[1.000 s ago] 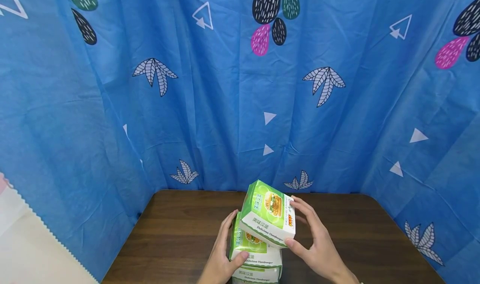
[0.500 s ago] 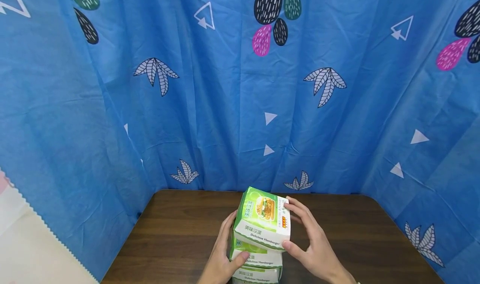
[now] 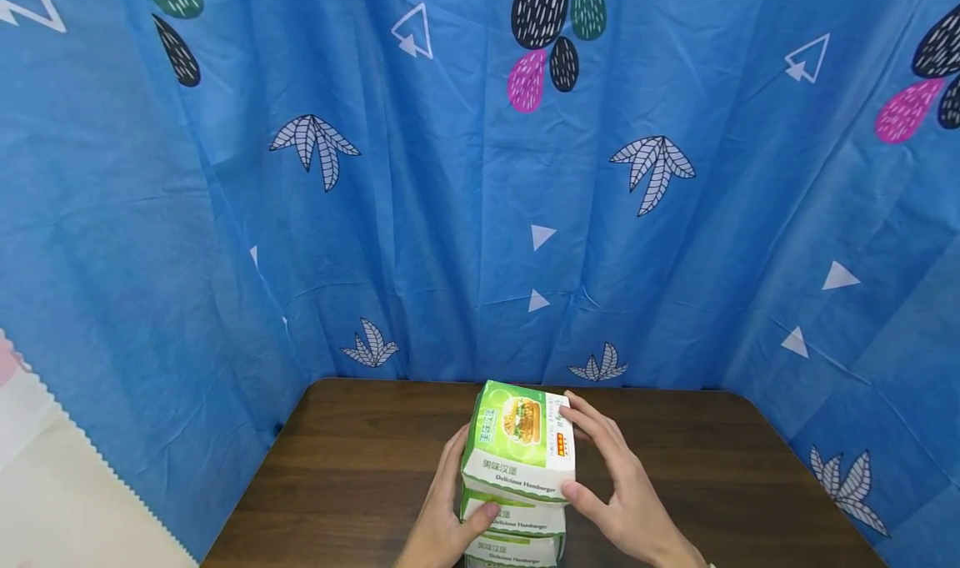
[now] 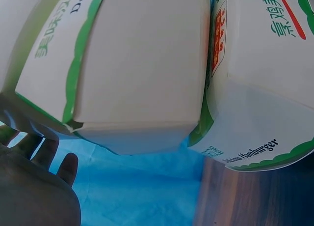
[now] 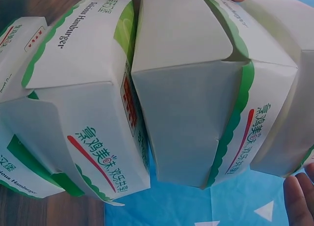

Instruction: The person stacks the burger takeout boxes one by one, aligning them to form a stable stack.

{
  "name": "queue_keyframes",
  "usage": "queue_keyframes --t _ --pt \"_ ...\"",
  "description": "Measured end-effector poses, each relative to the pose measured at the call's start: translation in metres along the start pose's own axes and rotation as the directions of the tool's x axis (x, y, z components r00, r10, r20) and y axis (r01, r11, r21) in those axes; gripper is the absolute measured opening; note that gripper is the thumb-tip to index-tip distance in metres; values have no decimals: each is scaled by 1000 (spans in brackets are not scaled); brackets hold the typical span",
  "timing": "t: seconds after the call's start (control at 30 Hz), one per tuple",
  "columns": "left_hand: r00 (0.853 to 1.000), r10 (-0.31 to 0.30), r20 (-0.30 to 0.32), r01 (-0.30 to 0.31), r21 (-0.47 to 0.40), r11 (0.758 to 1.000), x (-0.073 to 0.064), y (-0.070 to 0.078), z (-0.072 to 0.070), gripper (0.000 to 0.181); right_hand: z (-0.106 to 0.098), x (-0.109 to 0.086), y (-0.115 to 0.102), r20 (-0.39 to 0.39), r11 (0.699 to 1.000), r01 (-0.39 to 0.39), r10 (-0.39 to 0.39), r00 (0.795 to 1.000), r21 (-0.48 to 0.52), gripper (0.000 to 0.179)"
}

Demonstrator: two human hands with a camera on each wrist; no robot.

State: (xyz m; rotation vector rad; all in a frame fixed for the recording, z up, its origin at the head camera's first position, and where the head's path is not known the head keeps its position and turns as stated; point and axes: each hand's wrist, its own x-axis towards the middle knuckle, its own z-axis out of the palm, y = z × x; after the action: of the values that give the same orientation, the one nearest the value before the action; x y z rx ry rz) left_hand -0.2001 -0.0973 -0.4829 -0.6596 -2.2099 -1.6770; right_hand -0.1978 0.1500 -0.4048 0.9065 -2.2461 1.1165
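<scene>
A green and white hamburger box tops a stack in the head view. My right hand holds it by its right side, thumb at the front corner and fingers along the upper edge. Slightly turned, it lies over a second hamburger box; whether it rests fully there, I cannot tell. My left hand grips the stack from the left, its thumb on the second box's front. Below is a third hamburger box, cut off by the frame. In the right wrist view, right fingertips show beside the boxes.
A dark wooden table lies under the stack. Behind and around it hangs a blue patterned curtain. A pale cloth with a zigzag edge shows at the lower left.
The right hand has brought the top box left and down onto the stack, turning it straighter and more level. The left hand has stayed at the stack.
</scene>
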Motion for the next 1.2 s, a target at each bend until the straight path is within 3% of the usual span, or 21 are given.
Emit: queue_keyframes --t 0.2,0.33,0.63,0.87,1.2 --pt "1000 -17 4 17 -18 1000 0 2 0 85 1 2 0 0 999 43 -43 999 25 74" --pt "1000 -23 6 23 -12 1000 1 3 1 86 1 2 0 7 999 32 -32 999 13 74" --pt "999 46 -8 -46 33 998 2 4 -1 88 -1 2 0 8 999 35 -35 999 17 72" --pt "998 -69 -10 69 4 998 4 16 -6 88 -1 2 0 7 999 37 -38 999 21 72" --pt "1000 -9 -2 9 46 999 9 29 -10 86 -1 1 0 20 999 33 -34 999 26 73"
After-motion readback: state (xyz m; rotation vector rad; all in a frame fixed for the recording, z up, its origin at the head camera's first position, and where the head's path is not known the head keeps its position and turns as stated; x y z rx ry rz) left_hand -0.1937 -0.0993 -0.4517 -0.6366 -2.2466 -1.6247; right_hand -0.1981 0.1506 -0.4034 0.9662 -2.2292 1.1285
